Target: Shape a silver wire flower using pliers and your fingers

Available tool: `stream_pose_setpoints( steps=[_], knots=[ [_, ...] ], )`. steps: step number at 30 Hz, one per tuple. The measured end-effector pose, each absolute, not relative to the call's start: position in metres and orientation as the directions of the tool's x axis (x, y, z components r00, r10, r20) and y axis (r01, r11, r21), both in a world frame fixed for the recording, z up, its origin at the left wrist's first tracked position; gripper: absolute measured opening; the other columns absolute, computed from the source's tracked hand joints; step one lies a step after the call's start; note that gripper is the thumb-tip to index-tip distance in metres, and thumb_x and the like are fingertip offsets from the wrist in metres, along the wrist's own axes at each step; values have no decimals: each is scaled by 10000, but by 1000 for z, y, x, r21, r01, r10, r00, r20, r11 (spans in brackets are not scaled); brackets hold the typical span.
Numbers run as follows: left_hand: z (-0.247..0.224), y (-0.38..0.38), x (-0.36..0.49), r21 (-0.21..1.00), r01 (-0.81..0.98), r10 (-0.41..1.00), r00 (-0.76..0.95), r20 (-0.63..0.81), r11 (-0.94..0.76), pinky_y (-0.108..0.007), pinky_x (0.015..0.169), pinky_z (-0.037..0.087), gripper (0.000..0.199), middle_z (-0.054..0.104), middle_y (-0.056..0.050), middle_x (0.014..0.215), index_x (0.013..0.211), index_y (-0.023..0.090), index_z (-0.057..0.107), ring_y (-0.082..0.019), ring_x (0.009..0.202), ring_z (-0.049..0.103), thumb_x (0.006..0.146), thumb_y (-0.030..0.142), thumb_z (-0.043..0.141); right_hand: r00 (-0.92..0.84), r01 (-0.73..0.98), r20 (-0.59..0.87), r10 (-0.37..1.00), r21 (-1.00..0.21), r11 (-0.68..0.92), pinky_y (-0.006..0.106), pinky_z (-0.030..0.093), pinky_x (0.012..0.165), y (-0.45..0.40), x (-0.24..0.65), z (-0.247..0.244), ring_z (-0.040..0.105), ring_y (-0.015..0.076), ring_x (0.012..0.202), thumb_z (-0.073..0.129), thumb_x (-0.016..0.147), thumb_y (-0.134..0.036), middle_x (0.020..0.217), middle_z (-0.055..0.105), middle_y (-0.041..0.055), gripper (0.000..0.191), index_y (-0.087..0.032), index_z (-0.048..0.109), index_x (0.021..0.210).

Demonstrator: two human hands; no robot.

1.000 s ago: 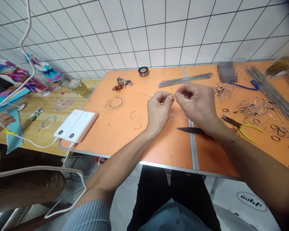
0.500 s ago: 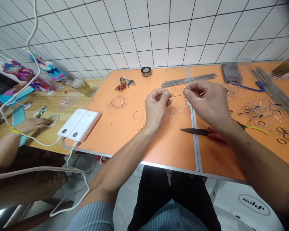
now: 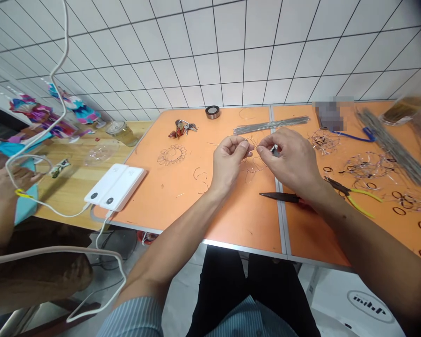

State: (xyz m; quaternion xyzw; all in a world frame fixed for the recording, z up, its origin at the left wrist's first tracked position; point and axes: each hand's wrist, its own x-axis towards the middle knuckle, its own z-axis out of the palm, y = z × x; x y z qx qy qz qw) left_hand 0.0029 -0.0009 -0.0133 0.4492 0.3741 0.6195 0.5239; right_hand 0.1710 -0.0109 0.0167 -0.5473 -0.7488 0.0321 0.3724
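Both hands meet above the orange table [image 3: 231,215], pinching a thin, bent wire [image 3: 254,164] whose loops hang below the fingers. My left hand [image 3: 229,161] is closed, thumb against forefinger on the wire. Just to its right, my right hand [image 3: 289,157] also pinches the wire, fingers curled. The exact grip points are too fine to make out. A flower-shaped wire ring [image 3: 171,155] lies to the left of my hands. Dark-bladed scissors [image 3: 279,197] lie under my right wrist. Behind the hands is a bundle of straight wires [image 3: 272,125].
Pliers with yellow handles [image 3: 351,193], tangled wire pieces [image 3: 368,166] and small black rings lie at right. A tape roll [image 3: 212,112] and keys [image 3: 182,128] are at the back. A white power bank [image 3: 115,187] with cables sits left, near another person's hand [image 3: 7,187].
My right hand has moved left, closer to my left hand. The pliers now show more fully. The other person's hand has pulled back to the left, lifting the white cable loop.
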Motion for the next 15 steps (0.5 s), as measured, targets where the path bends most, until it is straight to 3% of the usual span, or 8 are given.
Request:
stream_pose_setpoints(
  steps=[7,12,15],
  knots=[
    [-15,-3,2,924,-334,982,-34,186,-187,-275,913,653,142,821,-25,985,929,214,716,-113,843,743,1057,241,773,-41,816,535,844,-470,337,459,491,770,-7,173,14,733,307,951,699,961,-261,968,825,62,129,-308,717,842],
    [-15,0,1,921,-359,988,-20,155,-152,-264,883,647,163,813,-18,941,905,208,700,-104,799,740,1063,174,720,-33,760,589,807,-510,403,515,583,974,-2,177,10,745,348,1213,726,955,-287,1233,808,109,89,-283,784,888],
    [-15,0,1,921,-365,990,-2,143,-134,-260,860,643,178,808,-17,933,905,209,688,-100,780,739,1076,161,703,-74,706,583,809,-543,456,503,609,973,-1,179,10,766,342,1262,709,954,-261,1305,828,94,89,-286,768,891]
  ],
)
